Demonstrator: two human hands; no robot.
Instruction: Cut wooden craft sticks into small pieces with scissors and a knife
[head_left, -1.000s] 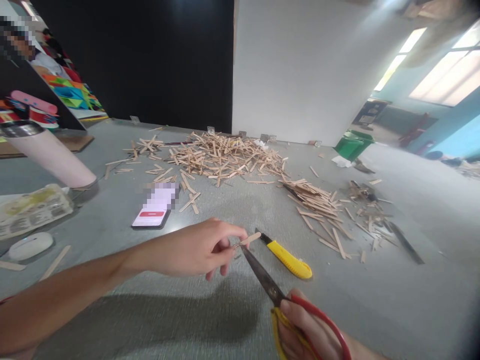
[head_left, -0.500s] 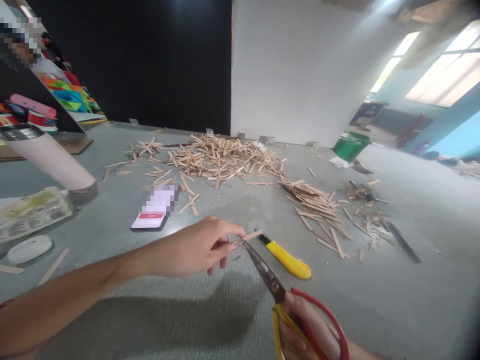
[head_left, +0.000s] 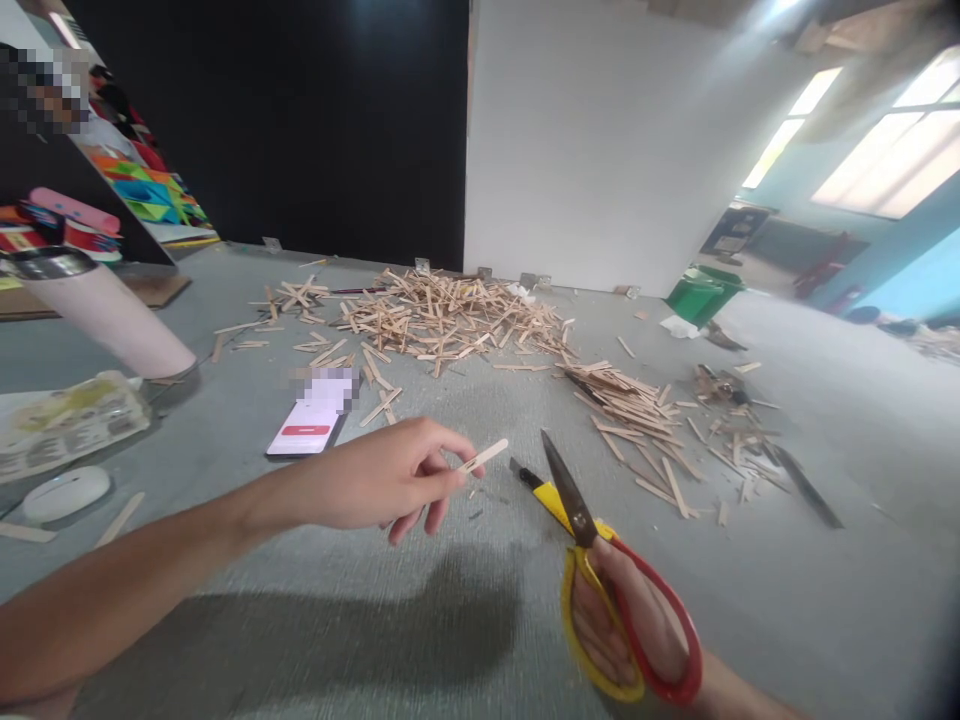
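Between the thumb and forefinger of my left hand (head_left: 397, 472) is a thin wooden stick (head_left: 486, 456) with a rounded end pointing right. My right hand (head_left: 630, 600) grips a pair of scissors (head_left: 574, 490) by their red and yellow handles. Their blades point up and away, apart from the stick. Partly hidden under the scissors, a yellow utility knife (head_left: 553, 503) lies on the grey table (head_left: 315, 640). A few small chips lie on the table below the stick.
A large heap of wooden sticks (head_left: 450, 310) lies before the boards, a smaller pile (head_left: 626, 400) to its right. At left are a phone (head_left: 311, 420), a white mouse (head_left: 67, 494) and a pink flask (head_left: 112, 315). A loose blade (head_left: 806, 485) lies at right near a green bin (head_left: 701, 295).
The scissors have come away from the stick, moving right and up, over the utility knife. My left hand has shifted slightly left with the stick, whose rounded end now shows.
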